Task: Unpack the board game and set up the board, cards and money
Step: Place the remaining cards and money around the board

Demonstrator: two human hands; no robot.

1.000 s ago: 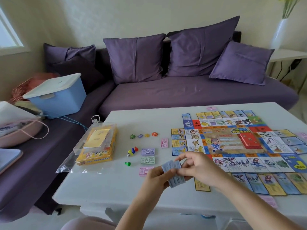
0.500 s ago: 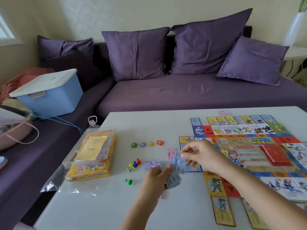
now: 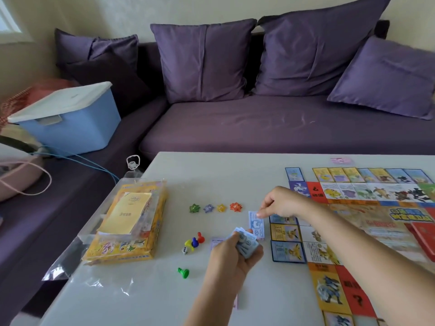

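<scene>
Setup looks well along: the colourful printed game board (image 3: pixel 376 222) lies open right of both grips, picture cards (image 3: pixel 288 251) edging it, while money seems partly dealt, the left grip (image 3: pixel 231 257) clutching a wad of blue paper bills (image 3: pixel 247 245), the right grip (image 3: pixel 282 203) pinching one blue bill (image 3: pixel 256 228) beyond it.

The game board (image 3: pixel 381 222) runs off the right and bottom edges, partly hidden under the right forearm (image 3: pixel 353 252), while the left hand (image 3: pixel 233 257) covers much of a blue banknote stack (image 3: pixel 247 246) whose print is unreadable.
</scene>
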